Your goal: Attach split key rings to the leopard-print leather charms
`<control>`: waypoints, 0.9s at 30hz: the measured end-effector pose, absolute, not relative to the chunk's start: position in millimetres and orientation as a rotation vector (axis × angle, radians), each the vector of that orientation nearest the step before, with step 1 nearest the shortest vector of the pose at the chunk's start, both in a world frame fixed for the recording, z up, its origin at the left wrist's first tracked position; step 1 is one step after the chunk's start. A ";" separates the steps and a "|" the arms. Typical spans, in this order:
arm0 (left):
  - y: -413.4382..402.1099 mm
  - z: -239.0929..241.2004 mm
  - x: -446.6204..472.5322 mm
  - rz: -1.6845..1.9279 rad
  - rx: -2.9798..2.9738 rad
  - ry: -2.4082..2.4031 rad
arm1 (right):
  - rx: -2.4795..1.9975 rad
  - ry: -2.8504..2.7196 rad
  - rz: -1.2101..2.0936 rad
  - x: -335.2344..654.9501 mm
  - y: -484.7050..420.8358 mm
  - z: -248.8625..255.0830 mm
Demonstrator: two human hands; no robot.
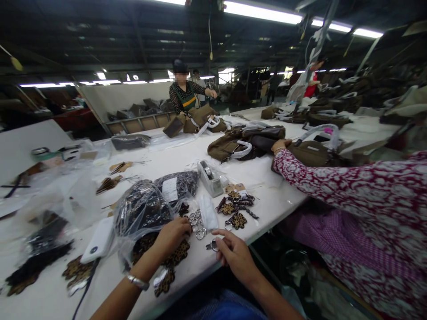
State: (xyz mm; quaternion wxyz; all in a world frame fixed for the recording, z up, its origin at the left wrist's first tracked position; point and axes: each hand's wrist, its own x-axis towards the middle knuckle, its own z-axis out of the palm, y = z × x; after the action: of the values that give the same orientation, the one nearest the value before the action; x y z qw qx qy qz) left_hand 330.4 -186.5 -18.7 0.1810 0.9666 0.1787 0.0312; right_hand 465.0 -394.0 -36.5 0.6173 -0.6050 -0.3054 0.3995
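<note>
My left hand point(171, 235) reaches into an open clear plastic bag point(143, 209) of leopard-print charms point(176, 255); its fingers curl down out of sight among them. My right hand point(233, 253) pinches a small metal key ring point(213, 244) near the table's front edge. Loose metal rings point(196, 220) lie between my hands. Finished leopard charms with rings and beads point(235, 209) sit in a small pile just beyond my right hand.
A tape dispenser point(211, 178) stands mid-table. A white power bank point(99, 240) lies left. A co-worker's patterned sleeve point(333, 186) reaches over brown bags point(247, 142) at right. Another person point(185, 95) works at the far end.
</note>
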 end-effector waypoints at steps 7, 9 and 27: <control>-174.2 13.3 320.2 0.600 2.522 0.753 | -1.357 -0.701 0.865 462.8 -378.6 -34.1; -178.2 25.6 316.5 0.808 2.299 0.811 | -1.341 -0.696 0.853 462.2 -371.4 -30.8; -259.6 3.4 311.0 0.749 1.827 0.742 | -1.217 -0.635 0.928 439.0 -350.9 -11.1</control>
State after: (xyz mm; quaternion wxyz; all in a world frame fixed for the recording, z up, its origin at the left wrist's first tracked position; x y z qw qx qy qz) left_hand 311.0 -259.6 3.4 0.4934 0.7534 0.3059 0.3088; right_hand 439.0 -350.9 -11.1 0.6761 -0.5411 -0.2826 0.4126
